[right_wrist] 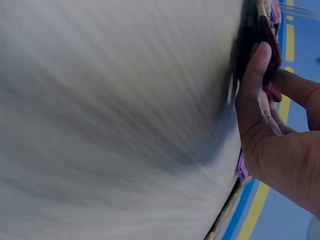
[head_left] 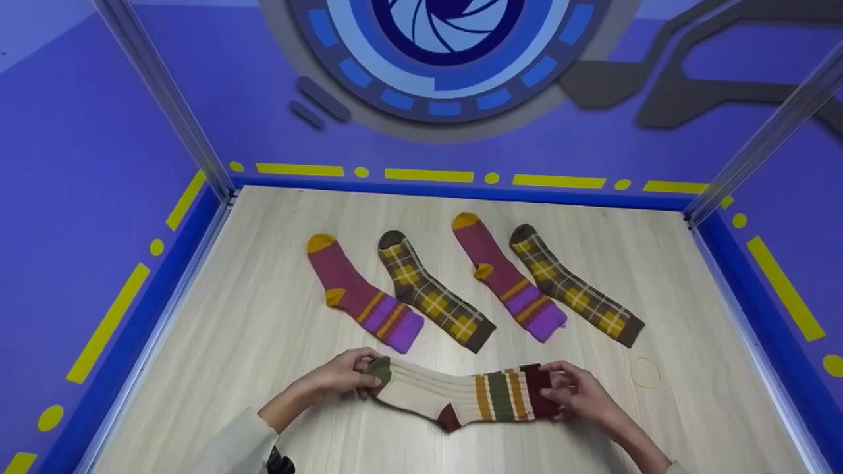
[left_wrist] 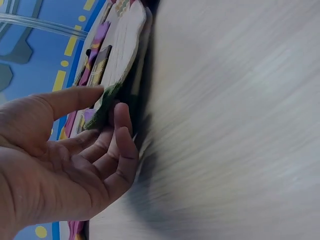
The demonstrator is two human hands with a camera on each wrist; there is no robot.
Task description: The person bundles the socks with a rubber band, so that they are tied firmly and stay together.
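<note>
Your left hand (head_left: 344,374) pinches the green toe (head_left: 379,369), your right hand (head_left: 585,396) the maroon cuff (head_left: 535,382), of the cream ribbed-knit sock (head_left: 428,392) between them.

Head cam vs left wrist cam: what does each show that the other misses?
Head only: the right hand holding the dark maroon cuff of the cream ribbed-knit sock, plus a thin, pale-yellow round loop on the light wood-grain tabletop.

Left wrist only: the palm side of the left hand and a close look into the shadowed space beneath the sock.

Both: left hand at the sock's green toe, tabletop, blue-violet wall with yellow markings, maroon-and-purple knit socks and brown-and-yellow plaid socks, only partly visible from the wrist.
</note>
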